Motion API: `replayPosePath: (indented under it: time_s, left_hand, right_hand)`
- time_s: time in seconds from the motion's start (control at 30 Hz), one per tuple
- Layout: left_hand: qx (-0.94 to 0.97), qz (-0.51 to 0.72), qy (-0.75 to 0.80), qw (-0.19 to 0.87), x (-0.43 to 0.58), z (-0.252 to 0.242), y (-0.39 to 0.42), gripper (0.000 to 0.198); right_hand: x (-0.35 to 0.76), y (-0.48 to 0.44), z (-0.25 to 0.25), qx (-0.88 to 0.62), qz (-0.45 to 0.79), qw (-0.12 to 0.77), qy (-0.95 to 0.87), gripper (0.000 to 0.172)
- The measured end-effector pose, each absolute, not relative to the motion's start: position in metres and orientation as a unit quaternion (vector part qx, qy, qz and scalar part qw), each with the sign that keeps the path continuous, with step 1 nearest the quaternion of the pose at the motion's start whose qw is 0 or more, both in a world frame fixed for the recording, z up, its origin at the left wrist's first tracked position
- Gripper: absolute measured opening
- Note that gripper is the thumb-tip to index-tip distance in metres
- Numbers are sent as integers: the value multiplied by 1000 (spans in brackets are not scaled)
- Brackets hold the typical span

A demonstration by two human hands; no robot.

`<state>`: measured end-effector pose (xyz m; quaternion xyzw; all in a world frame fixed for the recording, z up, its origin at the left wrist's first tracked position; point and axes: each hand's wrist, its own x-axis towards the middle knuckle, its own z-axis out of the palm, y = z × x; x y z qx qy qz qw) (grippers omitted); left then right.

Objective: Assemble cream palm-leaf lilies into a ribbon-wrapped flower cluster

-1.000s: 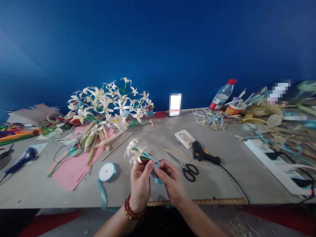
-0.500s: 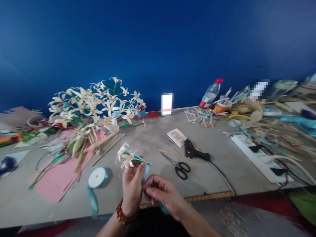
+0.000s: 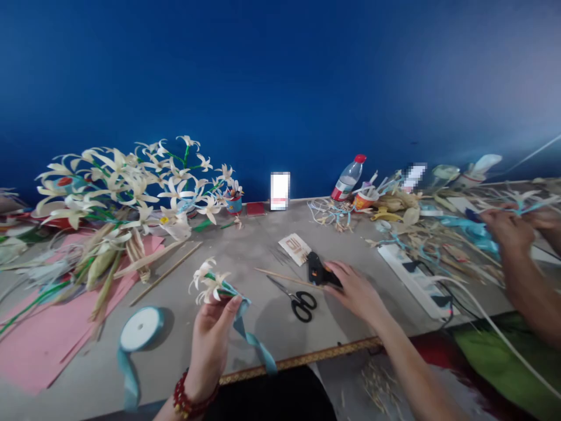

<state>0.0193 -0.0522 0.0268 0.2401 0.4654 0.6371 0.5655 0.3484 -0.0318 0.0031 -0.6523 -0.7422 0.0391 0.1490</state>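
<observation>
Near the front of the table, my left hand [image 3: 213, 336] pinches the stem of a small spray of white artificial flowers [image 3: 214, 283]. A light blue ribbon [image 3: 256, 342] is wrapped at the stem, and its loose tail hangs toward the table edge. My right hand [image 3: 357, 292] is at a black glue gun [image 3: 316, 270], thumb and fingers around its handle, which the hand partly hides. The gun lies on the table, its nozzle end by a white card [image 3: 294, 248]. Black-handled scissors [image 3: 302, 305] and a thin wooden stick [image 3: 276, 275] lie between my hands.
A ribbon spool [image 3: 141, 329] lies at the left near pink paper [image 3: 39, 345]. Behind stands a large bunch of white flowers [image 3: 149, 181]. A power strip [image 3: 412, 280] with cords is on the right. A co-worker's hands [image 3: 512, 231] work at the far right.
My right hand has let go of the ribbon tail and moved right to the glue gun. The ribbon now hangs loose from the flowers. The view has turned right, showing the co-worker's hands.
</observation>
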Motion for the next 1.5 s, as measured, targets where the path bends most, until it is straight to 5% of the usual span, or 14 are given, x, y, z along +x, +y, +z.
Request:
replayPosePath:
  time_s: [0.53,0.83,1.07,1.2,1.33,1.5]
  left_hand:
    - [247,627,464,576,24,26,-52,26]
    - [254,625,456,581,22,25,-53,23]
    - [261,624,461,574,24,27,-53,24]
    - [268,618,463,576,27,31,-51,23]
    - [284,608,455,586,29,32,-48,21]
    - [280,604,448,596,30,33,-50,22]
  right_hand:
    - [351,-11,-3,-626,60,123,-767,31]
    - [356,2,28,-678,211,289,-642,17]
    - [348,-5,33,-649,360,452,-496,40]
    - [320,-41,47,-580,430,436,-537,34]
    - [285,-78,65,-502,309,374,-716,18]
    - [253,-89,71,-346,111,294,-884,24]
